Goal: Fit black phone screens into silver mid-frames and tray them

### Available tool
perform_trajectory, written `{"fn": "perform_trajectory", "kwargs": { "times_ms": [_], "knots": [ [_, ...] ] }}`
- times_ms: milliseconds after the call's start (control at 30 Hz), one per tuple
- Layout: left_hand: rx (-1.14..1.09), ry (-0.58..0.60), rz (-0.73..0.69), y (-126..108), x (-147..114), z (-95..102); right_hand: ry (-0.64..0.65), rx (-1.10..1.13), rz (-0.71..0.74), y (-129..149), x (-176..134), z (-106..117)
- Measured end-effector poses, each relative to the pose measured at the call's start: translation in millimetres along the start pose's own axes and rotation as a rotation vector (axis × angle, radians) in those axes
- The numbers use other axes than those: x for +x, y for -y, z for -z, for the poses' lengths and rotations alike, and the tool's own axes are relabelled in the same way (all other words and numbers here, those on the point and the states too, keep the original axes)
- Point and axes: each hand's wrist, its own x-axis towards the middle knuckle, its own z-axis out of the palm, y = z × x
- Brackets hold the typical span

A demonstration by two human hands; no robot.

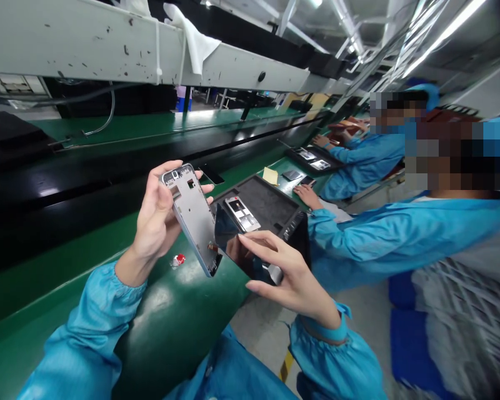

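My left hand [156, 214] is wrapped round a phone frame [194, 214], a thin metal housing tilted with its inner side facing me. Just right of it, my right hand [283, 272] grips a dark glossy phone screen [237, 244] between thumb and fingers. The screen's left edge lies close against the lower part of the frame, where a small brown flex cable [211, 246] shows. Whether that cable joins the two I cannot tell. Behind the screen, another phone housing [242, 214] with pale inner parts rests in a black foam tray [270, 200].
A small red and clear scrap [178, 260] lies on the green bench [162, 316]. Beyond the tray are a yellow pad [270, 175] and a dark phone part [292, 175]. Co-workers in blue sleeves [366, 239] sit along the right. A grey beam [120, 50] crosses overhead.
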Motion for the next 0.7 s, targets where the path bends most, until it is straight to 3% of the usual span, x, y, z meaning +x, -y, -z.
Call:
{"fn": "perform_trajectory", "kwargs": {
  "times_ms": [200,367,533,700],
  "knots": [
    [0.141,0.103,-0.026,6,6,7.6,-0.104,0.162,-0.057,-1,17,-29],
    [0.207,0.113,-0.098,4,16,19.1,-0.146,0.33,-0.112,-8,10,-41],
    [0.251,0.137,-0.135,2,20,26.5,-0.101,0.303,-0.119,-9,3,-37],
    [0.304,0.238,-0.14,13,17,24.9,-0.168,0.289,-0.194,-5,18,-55]
  ]
}}
